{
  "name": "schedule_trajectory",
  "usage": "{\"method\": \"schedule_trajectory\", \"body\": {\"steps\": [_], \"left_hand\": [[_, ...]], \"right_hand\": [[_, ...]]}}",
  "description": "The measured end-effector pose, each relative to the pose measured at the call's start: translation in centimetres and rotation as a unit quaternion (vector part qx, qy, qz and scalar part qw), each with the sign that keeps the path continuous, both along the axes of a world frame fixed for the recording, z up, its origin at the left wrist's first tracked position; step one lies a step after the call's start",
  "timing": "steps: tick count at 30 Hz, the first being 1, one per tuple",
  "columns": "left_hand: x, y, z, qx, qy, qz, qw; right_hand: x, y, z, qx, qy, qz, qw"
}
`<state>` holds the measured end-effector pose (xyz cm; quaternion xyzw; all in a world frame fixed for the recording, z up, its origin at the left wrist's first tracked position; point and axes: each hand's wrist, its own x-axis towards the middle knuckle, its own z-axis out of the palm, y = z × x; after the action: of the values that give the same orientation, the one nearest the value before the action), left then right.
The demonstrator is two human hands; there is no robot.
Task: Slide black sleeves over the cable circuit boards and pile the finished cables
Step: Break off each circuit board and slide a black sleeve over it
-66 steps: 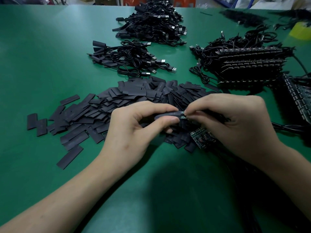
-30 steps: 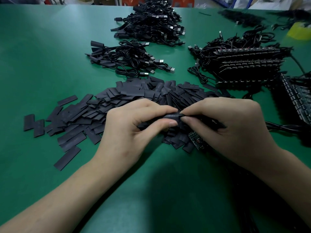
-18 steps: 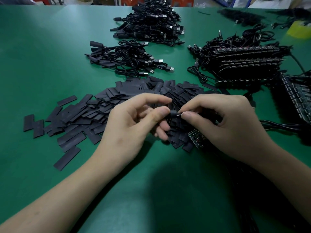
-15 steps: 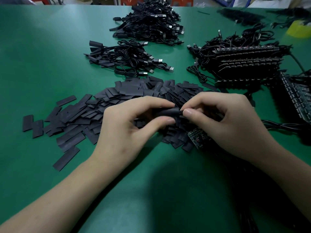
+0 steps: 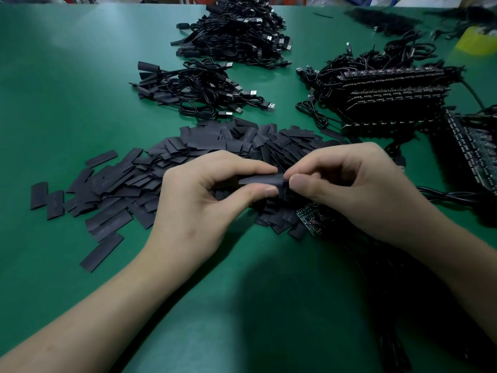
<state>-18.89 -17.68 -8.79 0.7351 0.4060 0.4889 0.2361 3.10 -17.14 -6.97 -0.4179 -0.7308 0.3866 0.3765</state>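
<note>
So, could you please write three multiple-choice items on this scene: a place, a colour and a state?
1. Where does the heap of loose sleeves lie? A in a box; B on the table, nearer than the cable piles; C on a shelf.
2. What colour is the table? A white; B red; C green.
3. What is the left hand doing? A pinching a black sleeve; B lying flat, empty; C holding scissors.
B: the heap spreads on the table before the piles. C: the surface is green all over. A: thumb and forefinger clamp the sleeve.
</note>
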Motion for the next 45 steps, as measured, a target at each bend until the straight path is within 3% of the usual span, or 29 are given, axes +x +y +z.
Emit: {"method": "schedule_trajectory", "body": {"steps": [12, 17, 29, 39, 45], "left_hand": [[0.10, -0.21, -0.39, -0.023, 0.002, -0.002, 1.000], [0.05, 0.02, -0.03, 0.005, 0.072, -0.035, 0.997], [-0.64, -0.11, -0.63, -0.009, 0.116, -0.099, 0.988], [-0.57, -0.27, -0.25, 0.046, 0.173, -0.093, 0.979], [-0.24, -0.12, 0.12, 0.124, 0.223, -0.082, 0.963]], "right_hand": [[0.23, 0.24, -0.18, -0.017, 0.002, 0.007, 1.000], [0.29, 0.41, -0.16, -0.023, -0.011, 0.010, 1.000], [0.38, 0.34, -0.03, -0.028, -0.072, 0.019, 0.997], [0.30, 0.34, -0.02, -0.059, -0.053, 0.028, 0.996], [0.19, 0.28, 0.04, -0.064, -0.050, 0.057, 0.995]]}}
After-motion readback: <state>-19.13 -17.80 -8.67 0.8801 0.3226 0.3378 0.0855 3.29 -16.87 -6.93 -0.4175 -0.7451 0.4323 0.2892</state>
